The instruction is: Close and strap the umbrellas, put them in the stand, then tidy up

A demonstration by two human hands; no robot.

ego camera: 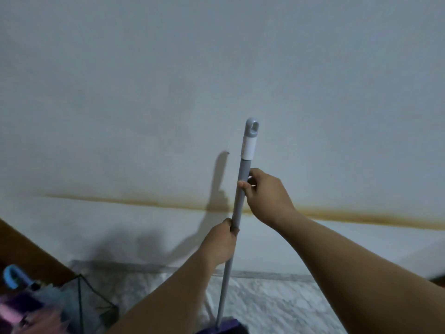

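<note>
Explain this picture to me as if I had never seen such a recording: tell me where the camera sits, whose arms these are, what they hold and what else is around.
There is no machine here. A person wears one wide-angle camera on the head, so the single picture looks forward and down along that person's own bare arms.

Both hands grip a grey pole that stands nearly upright before a pale wall. The right hand holds it higher up, the left hand lower down. The pole ends at the top in a cap with a hanging hole. At the bottom edge it meets a purple head, probably a broom or mop; most of it is cut off.

At lower left a black wire stand holds umbrellas; a blue curved handle sticks up there. The floor looks like pale marble. A brownish stain line runs along the wall.
</note>
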